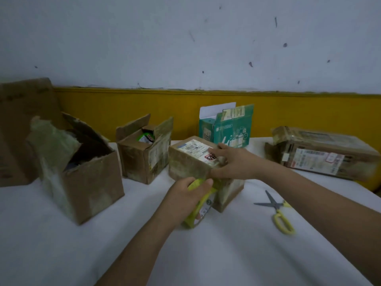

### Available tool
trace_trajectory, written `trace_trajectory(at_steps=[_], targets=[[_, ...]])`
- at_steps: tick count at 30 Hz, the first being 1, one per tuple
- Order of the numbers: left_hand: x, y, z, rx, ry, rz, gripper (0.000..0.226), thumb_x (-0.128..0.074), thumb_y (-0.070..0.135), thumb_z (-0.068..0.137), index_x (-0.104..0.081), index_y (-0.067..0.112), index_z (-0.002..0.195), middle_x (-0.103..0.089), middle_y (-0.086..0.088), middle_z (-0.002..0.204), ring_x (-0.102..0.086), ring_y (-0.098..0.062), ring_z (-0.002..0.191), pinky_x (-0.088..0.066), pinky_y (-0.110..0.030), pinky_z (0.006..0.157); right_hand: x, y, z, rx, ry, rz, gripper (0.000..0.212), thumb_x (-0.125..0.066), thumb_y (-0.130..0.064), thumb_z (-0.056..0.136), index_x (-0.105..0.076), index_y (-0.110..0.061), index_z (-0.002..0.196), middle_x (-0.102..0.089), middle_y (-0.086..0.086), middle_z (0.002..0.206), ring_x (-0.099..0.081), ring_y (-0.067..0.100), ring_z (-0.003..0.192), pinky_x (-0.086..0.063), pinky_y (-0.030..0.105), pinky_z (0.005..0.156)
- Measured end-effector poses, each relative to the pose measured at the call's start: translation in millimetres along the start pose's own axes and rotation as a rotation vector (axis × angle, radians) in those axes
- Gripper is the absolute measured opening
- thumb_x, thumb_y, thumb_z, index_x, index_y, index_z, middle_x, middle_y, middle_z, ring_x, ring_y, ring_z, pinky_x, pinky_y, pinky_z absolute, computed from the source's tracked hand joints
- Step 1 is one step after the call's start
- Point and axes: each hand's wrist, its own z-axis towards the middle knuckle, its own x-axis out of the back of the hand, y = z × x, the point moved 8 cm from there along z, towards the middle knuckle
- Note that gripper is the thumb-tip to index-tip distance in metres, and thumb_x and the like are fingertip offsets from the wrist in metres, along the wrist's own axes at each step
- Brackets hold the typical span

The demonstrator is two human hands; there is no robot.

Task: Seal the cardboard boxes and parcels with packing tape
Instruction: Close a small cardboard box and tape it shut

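1. Closed brown cardboard box with a white shipping label on top [185, 166]. It stands mid-table on the white tablecloth [61, 244]. The right hand [233, 165] rests on its near top edge. The fingers are fairly straight and spread over the label, the thumb runs down the front face, and nothing is gripped.
2. Yellow roll of packing tape [199, 211]. It is held at the labelled box's near front face. The left hand [185, 195] grips it, with the fingers curled over the top of the roll.
3. Large open brown cardboard box with torn flaps [86, 182]. It stands on the left of the table.
4. Small open brown cardboard box [142, 159]. It sits between the large box and the labelled box, and something green shows inside.
5. Teal-and-white printed carton [228, 131]. Its top flap is up, and it stands just behind the labelled box.
6. Long flat brown parcel with labels [325, 155]. It lies at the far right.
7. Scissors with yellow handles [278, 211]. They lie on the cloth to the right of the labelled box, apart from it.
8. Tall brown cardboard panel [18, 131]. It stands at the far left, behind the large box.
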Motion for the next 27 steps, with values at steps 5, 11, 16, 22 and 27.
trace_trajectory(at_steps=[5,11,16,22,27], targets=[[25,35,-19,-0.265,-0.079,-0.236,0.045,-0.077,0.048,0.072,-0.065,0.009,0.094,-0.068,-0.004,0.07,-0.063,-0.013,0.067,-0.049,-0.021,0.064,12,24,-18,-0.157,-0.043,0.669,0.055,-0.075,-0.046,0.08,-0.062,-0.028,0.131,-0.069,-0.003,0.115,-0.068,0.017,0.099,-0.056,0.03,0.084],[34,68,-13,-0.301,-0.004,0.092,0.028,-0.077,0.033,0.083,-0.065,0.016,0.101,-0.07,0.0,0.08,-0.067,-0.008,0.072,-0.051,-0.025,0.06,-2,50,-32,-0.367,-0.101,0.981,0.033,-0.068,-0.042,0.087,-0.067,-0.017,0.107,-0.07,0.003,0.094,-0.068,0.017,0.076,-0.051,0.024,0.052],[28,26,-2,-0.083,-0.082,0.597,0.044,-0.073,0.058,0.079,-0.066,0.016,0.087,-0.065,0.003,0.074,-0.061,-0.009,0.066,-0.048,-0.029,0.058,-17,83,-23,-0.448,-0.122,1.164,0.055,-0.073,-0.053,0.077,-0.059,-0.026,0.123,-0.064,0.005,0.123,-0.06,0.028,0.114,-0.051,0.05,0.095],[4,27,23,-0.11,-0.052,0.496,0.051,-0.067,0.066,0.079,-0.06,0.016,0.085,-0.057,0.004,0.073,-0.055,-0.008,0.063,-0.04,-0.021,0.053,-38,107,-18,-0.487,-0.075,0.94,0.057,-0.053,-0.062,0.09,-0.056,-0.024,0.132,-0.065,0.002,0.126,-0.056,0.024,0.119,-0.039,0.049,0.108],[0,21,28,-0.047,-0.136,0.529,0.043,-0.069,0.062,0.08,-0.06,0.023,0.096,-0.064,0.008,0.088,-0.059,-0.003,0.075,-0.043,-0.018,0.055,27,53,-32,-0.083,0.297,0.329,0.054,-0.043,-0.057,0.097,-0.04,-0.037,0.148,-0.029,-0.004,0.16,-0.041,0.024,0.138,-0.041,0.036,0.106]])
